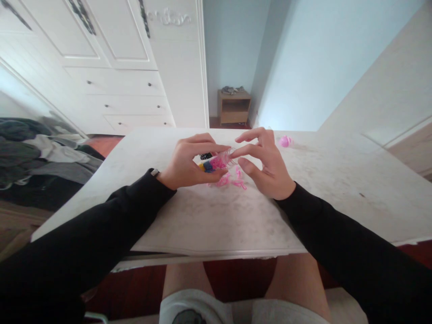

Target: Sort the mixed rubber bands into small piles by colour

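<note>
My left hand (192,159) is closed around a small clear jar (227,158), which lies tilted with its mouth toward the right. Pink, blue and yellow pieces (208,167) show through its wall, the pink ones nearest the mouth. My right hand (266,164) has its fingers apart, and its index fingertip is at the jar's mouth. No object shows between its thumb and fingers. Under the jar, several loose pink loops (239,184), perhaps small elastics, lie on the white table (216,220). A black item (205,156) is partly hidden behind my left hand.
A pink rounded object (285,141), perhaps a lid, sits near the table's far edge at the right. Dark clothes (20,153) are piled at the left. A white wardrobe (135,81) and a small wooden nightstand (234,107) stand beyond the table.
</note>
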Demonstrator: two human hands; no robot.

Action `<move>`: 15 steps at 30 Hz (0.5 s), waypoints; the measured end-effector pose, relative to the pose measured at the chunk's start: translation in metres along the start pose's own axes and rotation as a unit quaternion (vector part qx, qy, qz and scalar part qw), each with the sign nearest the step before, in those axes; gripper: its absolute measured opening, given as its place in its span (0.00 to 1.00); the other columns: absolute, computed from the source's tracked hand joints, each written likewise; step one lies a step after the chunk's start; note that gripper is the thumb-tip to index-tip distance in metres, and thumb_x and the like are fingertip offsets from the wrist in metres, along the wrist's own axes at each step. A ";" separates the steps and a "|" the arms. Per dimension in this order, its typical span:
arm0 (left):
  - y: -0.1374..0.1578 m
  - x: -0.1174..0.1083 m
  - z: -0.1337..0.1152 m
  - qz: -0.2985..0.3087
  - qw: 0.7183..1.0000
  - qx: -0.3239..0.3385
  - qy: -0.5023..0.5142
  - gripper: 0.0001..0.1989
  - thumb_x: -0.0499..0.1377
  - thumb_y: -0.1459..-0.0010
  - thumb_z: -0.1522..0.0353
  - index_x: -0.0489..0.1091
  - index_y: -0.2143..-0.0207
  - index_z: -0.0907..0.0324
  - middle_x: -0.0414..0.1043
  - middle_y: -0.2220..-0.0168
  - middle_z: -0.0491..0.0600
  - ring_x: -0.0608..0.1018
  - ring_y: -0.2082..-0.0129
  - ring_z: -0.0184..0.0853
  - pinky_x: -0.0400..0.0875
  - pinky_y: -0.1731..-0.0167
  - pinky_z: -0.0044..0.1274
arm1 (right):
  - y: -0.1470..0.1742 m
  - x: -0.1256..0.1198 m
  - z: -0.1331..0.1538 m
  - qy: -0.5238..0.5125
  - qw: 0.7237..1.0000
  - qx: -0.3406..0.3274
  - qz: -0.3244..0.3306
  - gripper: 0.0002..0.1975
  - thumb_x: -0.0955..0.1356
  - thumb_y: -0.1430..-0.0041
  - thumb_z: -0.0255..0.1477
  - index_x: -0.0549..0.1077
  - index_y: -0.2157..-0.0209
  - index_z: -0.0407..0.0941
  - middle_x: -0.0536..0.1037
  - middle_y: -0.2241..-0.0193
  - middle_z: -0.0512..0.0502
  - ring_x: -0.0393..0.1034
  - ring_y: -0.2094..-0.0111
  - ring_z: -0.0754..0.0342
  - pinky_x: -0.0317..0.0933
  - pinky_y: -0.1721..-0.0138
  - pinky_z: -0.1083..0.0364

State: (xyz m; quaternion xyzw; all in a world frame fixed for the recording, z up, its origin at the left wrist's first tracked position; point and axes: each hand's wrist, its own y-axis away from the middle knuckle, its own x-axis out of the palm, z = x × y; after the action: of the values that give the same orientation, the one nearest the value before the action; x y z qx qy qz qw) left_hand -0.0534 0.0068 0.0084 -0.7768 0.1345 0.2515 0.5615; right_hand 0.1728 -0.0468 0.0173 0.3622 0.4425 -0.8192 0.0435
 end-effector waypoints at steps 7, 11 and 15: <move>0.001 0.002 0.000 0.024 1.000 0.016 -0.006 0.16 0.71 0.49 0.65 0.82 0.56 0.57 0.79 0.67 0.47 0.78 0.70 0.31 0.75 0.66 0.23 | 0.003 0.009 -0.003 0.034 0.994 -0.020 0.098 0.13 0.64 0.29 0.37 0.80 0.58 0.50 0.67 0.42 0.42 0.58 0.42 0.40 0.54 0.39 0.35; 0.001 0.002 0.000 0.027 0.999 0.019 0.002 0.16 0.70 0.48 0.64 0.81 0.56 0.56 0.79 0.67 0.47 0.78 0.71 0.30 0.75 0.68 0.23 | 0.003 0.008 0.000 0.037 0.995 -0.012 0.090 0.14 0.63 0.28 0.39 0.80 0.57 0.52 0.69 0.44 0.43 0.59 0.43 0.41 0.56 0.40 0.36; 0.001 -0.001 -0.002 0.024 1.000 -0.001 0.009 0.16 0.70 0.47 0.65 0.81 0.55 0.58 0.79 0.67 0.47 0.78 0.71 0.30 0.75 0.69 0.22 | 0.001 0.003 0.005 0.015 1.000 -0.012 0.009 0.14 0.62 0.28 0.38 0.77 0.61 0.51 0.71 0.51 0.43 0.64 0.47 0.43 0.60 0.43 0.38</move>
State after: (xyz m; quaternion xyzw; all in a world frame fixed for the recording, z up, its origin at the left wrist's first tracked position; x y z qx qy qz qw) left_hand -0.0538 0.0051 0.0086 -0.7764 0.1580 0.2576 0.5531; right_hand 0.1687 -0.0505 0.0165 0.3777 0.4494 -0.8081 0.0481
